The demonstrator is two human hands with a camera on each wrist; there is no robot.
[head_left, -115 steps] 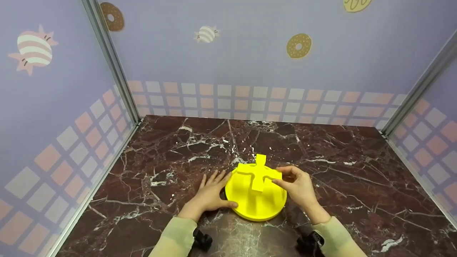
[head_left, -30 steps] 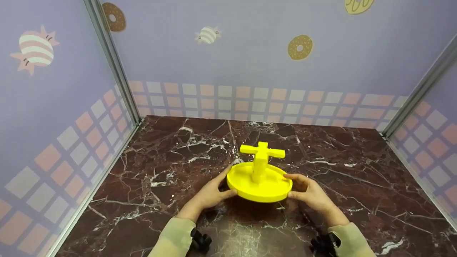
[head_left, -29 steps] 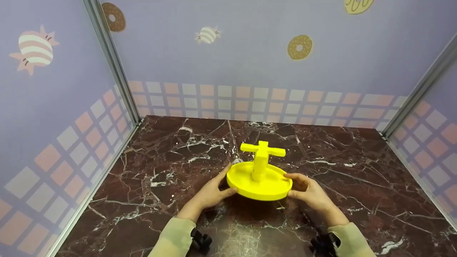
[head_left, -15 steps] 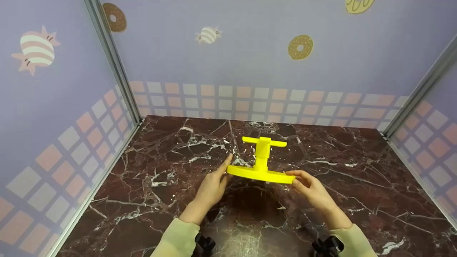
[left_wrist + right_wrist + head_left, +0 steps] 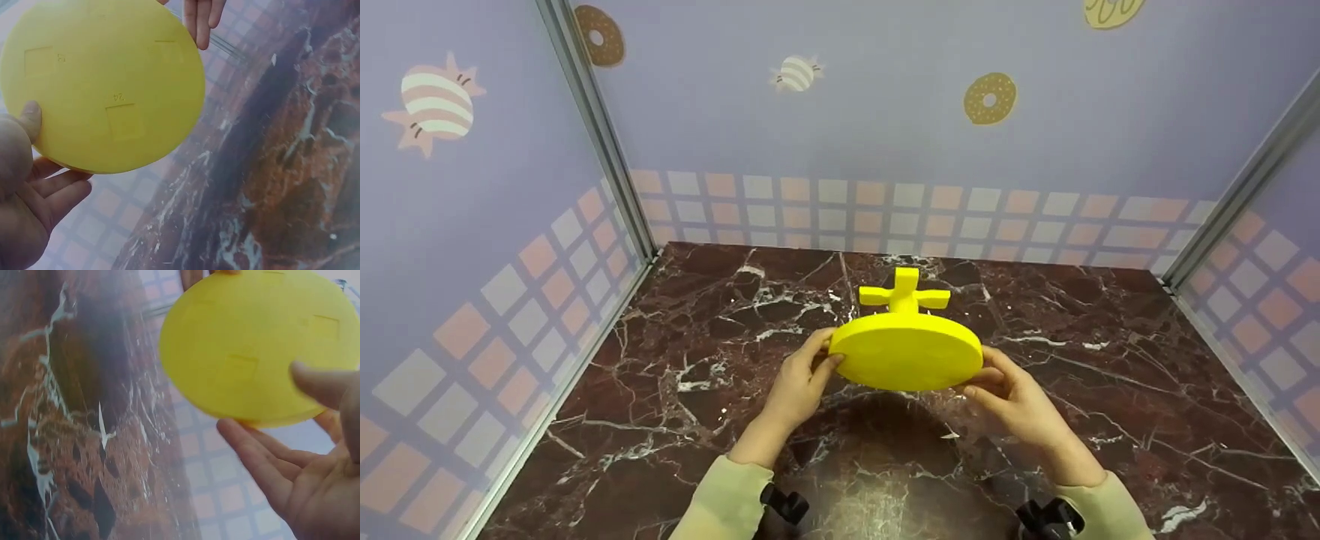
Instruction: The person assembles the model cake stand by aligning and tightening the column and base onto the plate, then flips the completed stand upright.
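Note:
A round yellow dish is held above the table, tilted so its flat underside faces me. Beyond its rim stands a post with a yellow cross-shaped top. My left hand pinches the left rim, thumb on the underside and fingers behind. My right hand touches the right rim with nearly straight fingers, its thumb just off the edge in the head view. In the left wrist view the underside shows shallow square recesses with small marks. The dish's inside is hidden.
A dark red marbled tabletop lies below, with white flecks and veins. Patterned purple walls with metal corner posts enclose it at the back and sides. Black wrist devices sit by both sleeves.
The dish was on the table with the cross leaning over it. Both hands have lifted it and tipped it away, turning the underside toward me. The right thumb has come off the rim.

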